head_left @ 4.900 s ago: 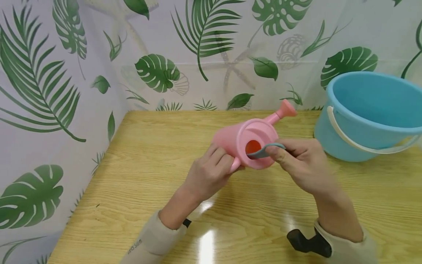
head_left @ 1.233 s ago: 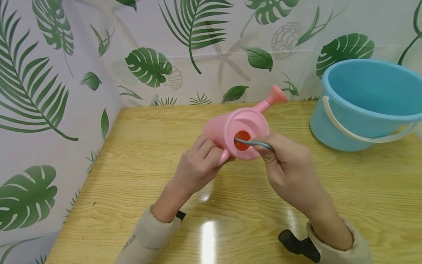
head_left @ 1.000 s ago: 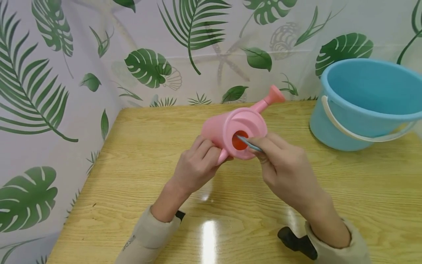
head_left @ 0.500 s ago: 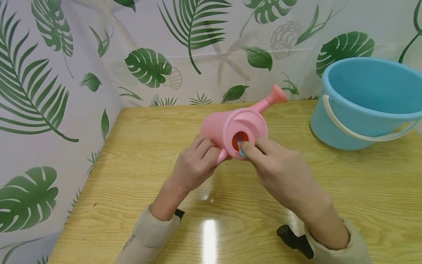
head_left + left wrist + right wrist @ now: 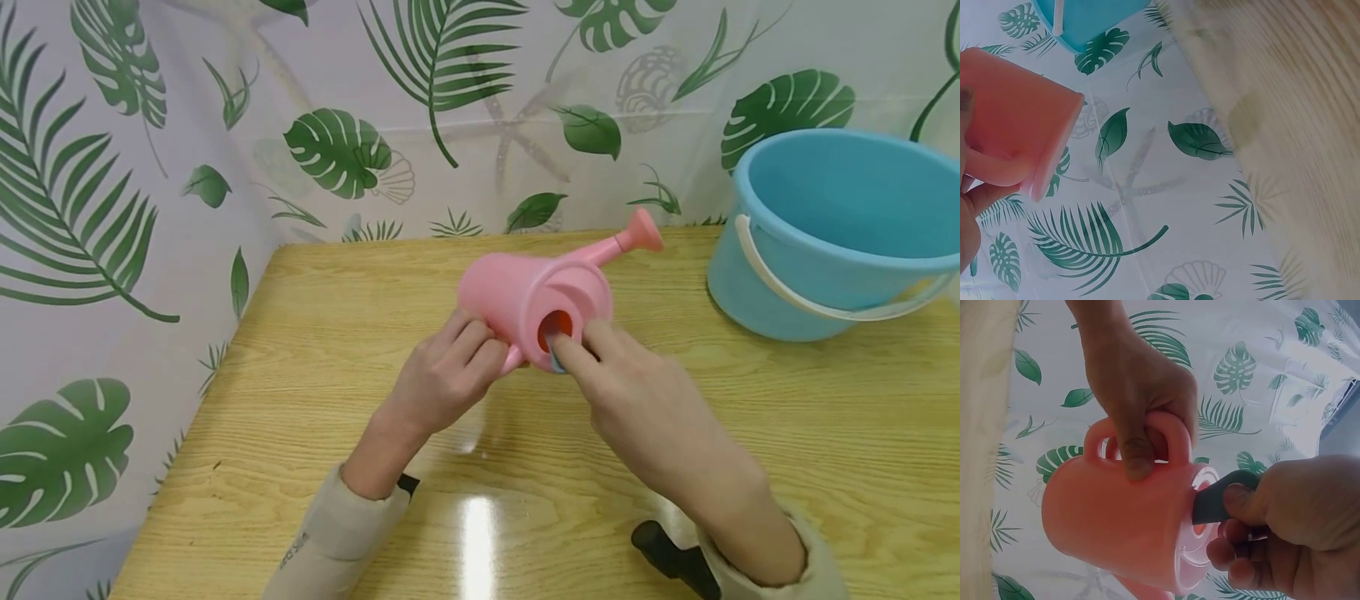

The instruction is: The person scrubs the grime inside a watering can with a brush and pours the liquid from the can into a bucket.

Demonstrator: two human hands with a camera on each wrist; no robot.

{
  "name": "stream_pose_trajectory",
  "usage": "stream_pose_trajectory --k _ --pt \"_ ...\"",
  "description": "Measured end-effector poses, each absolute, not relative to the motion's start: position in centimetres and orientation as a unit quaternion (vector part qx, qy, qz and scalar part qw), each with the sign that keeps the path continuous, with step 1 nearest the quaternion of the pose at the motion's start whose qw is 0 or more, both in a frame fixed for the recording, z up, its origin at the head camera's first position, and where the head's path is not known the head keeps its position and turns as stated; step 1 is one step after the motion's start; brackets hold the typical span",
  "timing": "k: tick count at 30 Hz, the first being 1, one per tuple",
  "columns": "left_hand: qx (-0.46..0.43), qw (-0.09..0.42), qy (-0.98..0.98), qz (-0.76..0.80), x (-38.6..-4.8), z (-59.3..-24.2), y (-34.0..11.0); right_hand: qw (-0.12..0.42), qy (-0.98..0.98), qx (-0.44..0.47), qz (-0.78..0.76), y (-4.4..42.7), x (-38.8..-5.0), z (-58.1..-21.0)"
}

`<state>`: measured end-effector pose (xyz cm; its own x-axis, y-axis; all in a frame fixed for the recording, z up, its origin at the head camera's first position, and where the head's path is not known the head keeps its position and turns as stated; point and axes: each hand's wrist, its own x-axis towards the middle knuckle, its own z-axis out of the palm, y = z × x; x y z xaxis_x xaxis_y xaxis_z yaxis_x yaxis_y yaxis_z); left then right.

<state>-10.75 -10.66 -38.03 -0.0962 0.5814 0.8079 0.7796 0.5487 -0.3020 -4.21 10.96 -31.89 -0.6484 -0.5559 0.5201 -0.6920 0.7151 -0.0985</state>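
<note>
Fingers of the right hand pinch a blue-grey object at the opening of a pink watering can: one end looks inserted, the held part left outside. The left hand grips the can's handle over the desk; a blue bucket stands to the right.

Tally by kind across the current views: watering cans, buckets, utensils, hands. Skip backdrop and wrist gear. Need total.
Pink watering can: 1
Blue bucket: 1
Blue-grey utensil: 1
Hands: 2 (left hand, right hand)
Total: 5
</note>
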Motion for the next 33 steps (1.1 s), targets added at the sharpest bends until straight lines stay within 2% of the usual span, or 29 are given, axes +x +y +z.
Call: stream_pose_trajectory --k 6,11,17,22,28,33 --pt "-0.471 0.487 -0.73 -0.094 -10.8 -38.3 -10.6 0.187 -0.896 0.361 0.178 11.5 -4.7 -31.6" --pt "-0.468 0.486 -0.73 -0.109 -10.8 -38.4 -10.6 0.144 -0.867 0.369 0.304 12.3 -5.6 -31.3" --pt "-0.449 0.497 -0.732 -0.126 -10.8 -38.4 -10.6 0.085 -0.797 0.292 0.522 12.8 -5.8 -30.9" --pt "-0.431 0.502 -0.739 -0.129 -10.8 -38.2 -10.6 0.071 -0.74 0.232 0.628 13.5 -5.9 -30.5" --pt "-0.42 0.5 -0.746 -0.13 -10.8 -38.0 -10.7 0.05 -0.701 0.214 0.678 14.1 -6.0 -30.4" --pt "-0.421 0.495 -0.747 -0.14 -10.8 -38.0 -10.6 0.039 -0.727 0.222 0.649 13.5 -5.5 -30.3"
